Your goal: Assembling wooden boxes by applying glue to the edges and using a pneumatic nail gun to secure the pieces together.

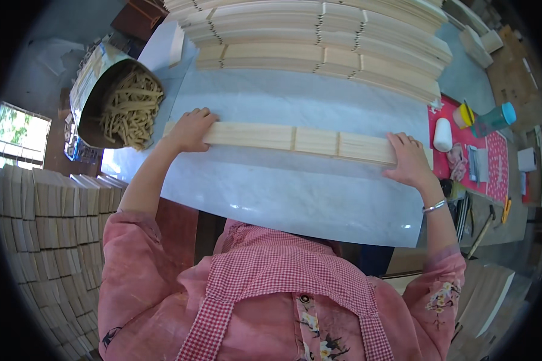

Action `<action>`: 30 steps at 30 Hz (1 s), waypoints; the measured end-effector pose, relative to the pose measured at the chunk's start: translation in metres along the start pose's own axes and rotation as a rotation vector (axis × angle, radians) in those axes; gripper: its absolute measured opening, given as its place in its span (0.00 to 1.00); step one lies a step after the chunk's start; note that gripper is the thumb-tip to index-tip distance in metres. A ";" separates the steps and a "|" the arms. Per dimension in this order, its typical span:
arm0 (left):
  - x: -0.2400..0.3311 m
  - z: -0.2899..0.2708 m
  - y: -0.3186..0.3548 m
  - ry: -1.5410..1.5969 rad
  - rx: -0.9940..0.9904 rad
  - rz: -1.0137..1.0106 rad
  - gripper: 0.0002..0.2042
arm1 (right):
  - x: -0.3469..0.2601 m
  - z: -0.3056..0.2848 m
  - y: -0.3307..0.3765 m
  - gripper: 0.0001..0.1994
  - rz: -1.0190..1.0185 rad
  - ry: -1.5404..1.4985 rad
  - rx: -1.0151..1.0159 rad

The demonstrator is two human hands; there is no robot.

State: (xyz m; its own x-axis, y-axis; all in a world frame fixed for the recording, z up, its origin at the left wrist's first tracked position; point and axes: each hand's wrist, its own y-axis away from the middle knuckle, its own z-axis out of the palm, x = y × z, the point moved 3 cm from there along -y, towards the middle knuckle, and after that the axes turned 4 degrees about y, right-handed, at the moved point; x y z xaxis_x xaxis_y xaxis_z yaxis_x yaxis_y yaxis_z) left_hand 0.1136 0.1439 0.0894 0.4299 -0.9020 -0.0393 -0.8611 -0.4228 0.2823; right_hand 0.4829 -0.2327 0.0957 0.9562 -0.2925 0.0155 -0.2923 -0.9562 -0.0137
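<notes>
A long, pale wooden board (317,141) lies crosswise on the white tabletop (271,192), with two narrow grooves across its middle part. It may be more than one piece stacked; I cannot tell. My left hand (193,130) is closed over the board near its left end, fingers at the far edge. Close to the right end, my right hand (408,161) grips it with the thumb at the near edge and the fingers over the far side. A short bit of wood shows beyond each hand.
Stacks of similar grooved boards (265,55) fill the table's far side. At the left, a container (91,120) holds tan strips. A red mat (436,123) at the right carries a white bottle (443,133) and a teal bottle (494,120). Piled wooden pieces (54,240) stand at lower left.
</notes>
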 end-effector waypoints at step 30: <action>0.003 -0.020 0.022 0.254 0.378 0.114 0.30 | -0.003 -0.012 0.021 0.27 0.142 -0.106 -0.013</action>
State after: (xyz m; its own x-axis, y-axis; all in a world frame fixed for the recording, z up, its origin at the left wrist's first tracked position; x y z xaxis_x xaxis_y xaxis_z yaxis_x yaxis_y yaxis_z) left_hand 0.1012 0.1337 0.1143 0.3392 -0.9144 0.2211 -0.9249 -0.3671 -0.0993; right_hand 0.4735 -0.2517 0.1071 0.9015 -0.4230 -0.0909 -0.4244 -0.9054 0.0043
